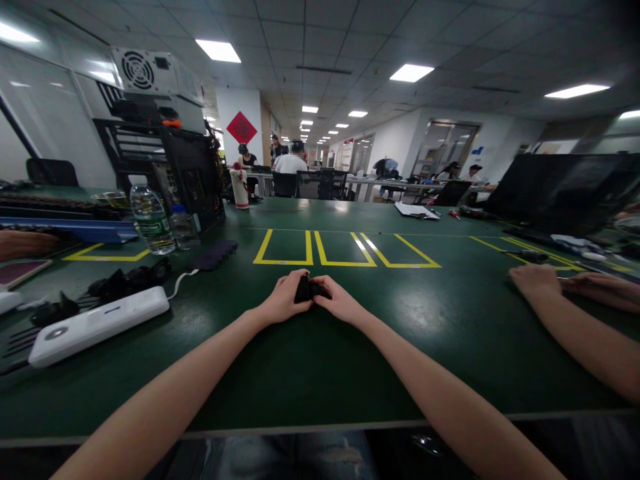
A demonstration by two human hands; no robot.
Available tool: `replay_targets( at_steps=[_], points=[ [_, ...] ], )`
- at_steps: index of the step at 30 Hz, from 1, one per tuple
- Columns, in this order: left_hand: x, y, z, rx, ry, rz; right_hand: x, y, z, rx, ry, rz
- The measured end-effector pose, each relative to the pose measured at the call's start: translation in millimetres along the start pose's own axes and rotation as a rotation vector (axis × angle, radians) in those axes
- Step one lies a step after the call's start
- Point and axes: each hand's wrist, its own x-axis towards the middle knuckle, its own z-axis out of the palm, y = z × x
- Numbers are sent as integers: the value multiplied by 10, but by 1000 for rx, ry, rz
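Bare forearms cross the pale front edge [250, 431] of a long, dark-green tabletop [320, 373], a broad stretch of its surface lying between that edge and the wrists. The left hand [284, 298] and right hand [341, 300] come together, fingers closed on a small black object [303, 291] at the table's middle; its shape is mostly hidden from me. To the left, well apart, a long white plastic power strip [103, 325] bounds their space; to the right, across open green surface, are a co-worker's hands [537, 283]. Just beyond the grip, yellow tape outlines [283, 262] mark the table. Farther back, a clear plastic water bottle [150, 220] stands left beside a black metal computer case [193, 177], and white papers [415, 211] lie near the far edge.
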Motion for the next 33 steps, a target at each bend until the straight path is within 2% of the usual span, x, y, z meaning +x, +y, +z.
replay_targets(
  at_steps=[3,6,13,17,22,25,27,29,33],
  points=[
    [68,-80,23,-64,-25,-133,-11,47,-30,-179,79,38],
    [112,-147,39,-103,-57,-218,-40,71,-77,-279,89,91],
    [114,-206,56,-145,-88,-231,-34,125,-110,-455,80,74],
    [145,-212,67,-93,-76,-227,11,177,-140,-521,125,80],
    [132,-136,41,-83,-79,-234,-7,112,-184,-552,162,100],
    [-50,7,-34,-97,-110,-228,-95,-53,-112,-549,118,62],
    [-273,136,-121,-113,-141,-208,-193,-202,37,-564,-1,5],
    [-555,268,-241,-112,-160,-215,-311,-367,271,-638,-97,-93],
    [-1165,420,-566,-78,-168,-279,-472,-694,863,-795,-136,-370]
  ],
)
